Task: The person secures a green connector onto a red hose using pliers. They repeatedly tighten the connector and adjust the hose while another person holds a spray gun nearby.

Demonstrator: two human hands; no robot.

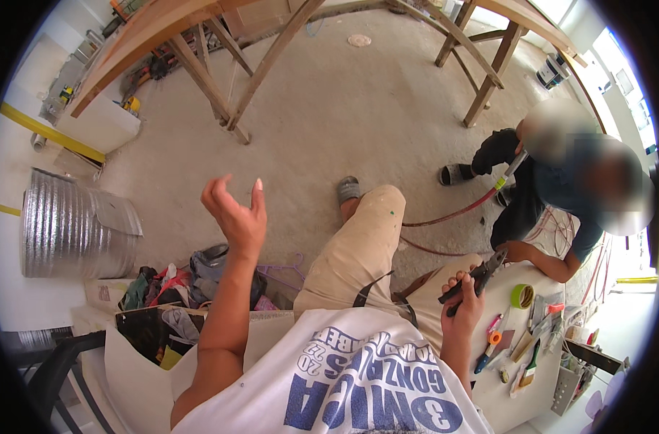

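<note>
Black pliers (483,274) filled the right hand (465,299); just past its fingers, a careless swing could have jabbed a co-worker's hand (519,251). The left hand (238,217) curled loosely, empty.

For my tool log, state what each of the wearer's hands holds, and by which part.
The right hand holds black-handled metal pliers by the handles; the left hand, raised and loosely open, holds nothing.

bright daylight, glare at window (622,69) upper r.; foil roll (76,228) glints; floor (344,123) softly lit; fisheye bends edges, blk corners; blurred patches r.
</note>
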